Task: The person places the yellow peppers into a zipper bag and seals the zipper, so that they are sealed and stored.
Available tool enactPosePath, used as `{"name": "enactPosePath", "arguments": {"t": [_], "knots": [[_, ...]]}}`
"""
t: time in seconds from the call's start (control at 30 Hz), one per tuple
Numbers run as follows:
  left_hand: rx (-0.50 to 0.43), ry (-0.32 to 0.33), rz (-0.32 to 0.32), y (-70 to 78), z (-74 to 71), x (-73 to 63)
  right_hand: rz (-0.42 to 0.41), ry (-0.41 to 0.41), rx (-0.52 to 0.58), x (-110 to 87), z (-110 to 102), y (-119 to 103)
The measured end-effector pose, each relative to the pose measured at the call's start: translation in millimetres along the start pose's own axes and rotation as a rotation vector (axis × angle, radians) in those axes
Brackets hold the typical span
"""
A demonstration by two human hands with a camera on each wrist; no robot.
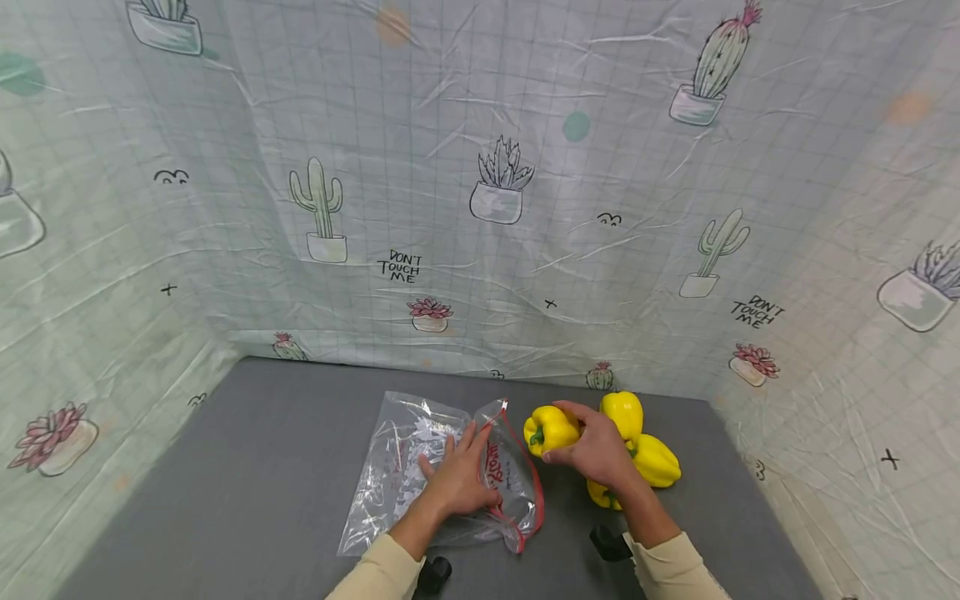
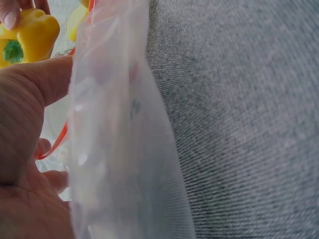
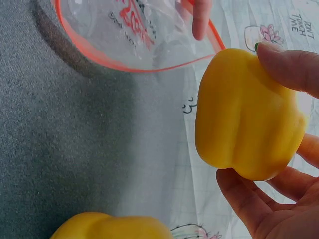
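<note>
My right hand (image 1: 602, 446) holds a yellow bell pepper (image 1: 550, 431) by its sides, thumb opposite the fingers, above the table beside the bag's mouth. Its green stem faces the bag. A clear plastic zip bag (image 1: 372, 492) with a red-edged mouth and red print lies on the table, the mouth spread apart toward the right. My left hand (image 1: 459, 482) is at that mouth, fingers spread and fairly straight, touching the red rim (image 3: 94, 59). In the left wrist view, the bag's plastic (image 2: 119, 144) hides part of the fingers.
More yellow peppers rest on the table to the right: one at the back (image 1: 624, 412), one lying on its side (image 1: 657, 462), and one partly under my right wrist (image 1: 602, 497). A cactus-print sheet (image 1: 450, 250) walls the grey table (image 1: 247, 475) at the back and sides.
</note>
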State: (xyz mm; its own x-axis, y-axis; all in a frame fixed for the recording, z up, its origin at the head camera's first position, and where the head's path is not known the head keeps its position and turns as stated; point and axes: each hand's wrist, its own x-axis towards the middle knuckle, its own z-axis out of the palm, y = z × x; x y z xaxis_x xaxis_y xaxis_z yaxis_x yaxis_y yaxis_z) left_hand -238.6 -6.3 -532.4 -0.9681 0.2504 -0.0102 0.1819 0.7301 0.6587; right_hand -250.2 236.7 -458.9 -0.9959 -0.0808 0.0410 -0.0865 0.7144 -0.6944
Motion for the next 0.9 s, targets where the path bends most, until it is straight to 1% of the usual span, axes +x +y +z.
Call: {"name": "enactPosePath", "arguments": {"t": [0.13,0.53,0.7,0.9], "knots": [[-0.002,-0.002,-0.004,-0.4,-0.2,0.3,-0.019,0.0,0.004,-1.1,2.9,-2.8],[0.009,-0.013,-0.013,1.2,-0.8,2.3,-0.028,0.004,0.005,-4.2,11.6,-6.6],[0.007,-0.014,-0.012,1.6,-1.6,2.6,-0.043,-0.002,0.013,-4.8,14.9,-8.1],[0.002,-0.011,-0.004,1.0,-0.7,1.3,-0.041,-0.008,0.012,-6.8,19.6,-10.3]]}}
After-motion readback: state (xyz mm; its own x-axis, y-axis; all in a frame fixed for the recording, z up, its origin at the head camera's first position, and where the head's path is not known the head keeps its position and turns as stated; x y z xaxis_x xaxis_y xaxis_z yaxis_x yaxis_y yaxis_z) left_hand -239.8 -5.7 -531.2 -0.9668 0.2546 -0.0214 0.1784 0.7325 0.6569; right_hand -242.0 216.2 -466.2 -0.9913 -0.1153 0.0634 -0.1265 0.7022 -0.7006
